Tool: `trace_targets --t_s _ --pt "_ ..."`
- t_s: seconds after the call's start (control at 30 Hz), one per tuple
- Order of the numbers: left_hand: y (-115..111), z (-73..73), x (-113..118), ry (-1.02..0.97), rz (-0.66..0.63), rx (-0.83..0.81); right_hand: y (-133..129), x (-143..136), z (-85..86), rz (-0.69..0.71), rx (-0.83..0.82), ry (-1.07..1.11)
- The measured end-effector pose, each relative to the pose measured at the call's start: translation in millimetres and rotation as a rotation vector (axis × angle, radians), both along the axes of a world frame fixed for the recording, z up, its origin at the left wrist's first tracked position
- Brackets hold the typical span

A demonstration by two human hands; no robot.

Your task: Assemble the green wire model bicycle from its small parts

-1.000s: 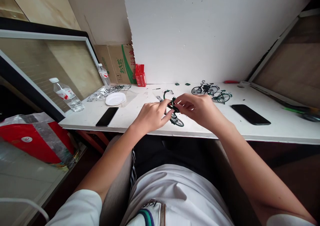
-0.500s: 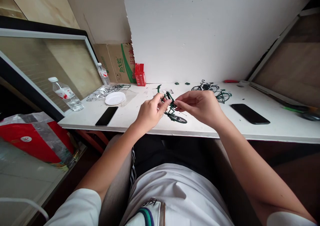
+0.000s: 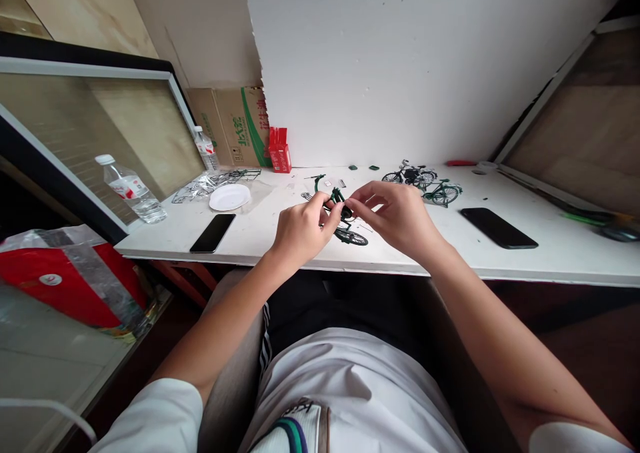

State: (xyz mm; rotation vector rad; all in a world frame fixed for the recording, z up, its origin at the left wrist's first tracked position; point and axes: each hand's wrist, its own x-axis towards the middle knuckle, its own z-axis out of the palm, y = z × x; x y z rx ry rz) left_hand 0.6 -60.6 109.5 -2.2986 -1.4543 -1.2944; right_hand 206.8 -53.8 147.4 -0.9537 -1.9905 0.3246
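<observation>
A small green model bicycle is gripped by my left hand just above the table, tilted, its dark spoked wheel toward me. The thumb and fingers of the left hand pinch its frame. My right hand meets the bicycle from the right, thumb and forefinger pressed together at its frame; what sits between those fingertips is too small to make out. Behind the right hand stand a black model bicycle and another green model bicycle.
On the white table lie a phone at left and another phone at right. A white plate, a water bottle, a red box and a cardboard box stand leftward. A white board rises behind.
The model bicycle has turned and shifted slightly left in my left hand, uncovering part of a wheel at the left. My right hand has moved slightly left with it.
</observation>
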Motion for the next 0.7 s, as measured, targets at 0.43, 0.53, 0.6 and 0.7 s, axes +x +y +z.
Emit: trace_targets --t_s 0.43,0.53,0.6,0.7 --pt "0.3 2.7 1.6 -0.090 -0.056 -0.095 2.0 1.4 -2.8 0.090 -0.065 0.057" --pt "1.0 2.5 1.6 -0.119 -0.078 -0.104 2.2 0.8 -4.0 0.089 -0.036 0.038" --pt "1.4 2.0 1.6 -0.125 -0.089 -0.099 2.3 0.4 -4.4 0.089 -0.022 0.032" --pt "1.6 1.3 1.7 -0.121 -0.089 -0.092 1.7 0.0 -4.1 0.086 -0.024 0.036"
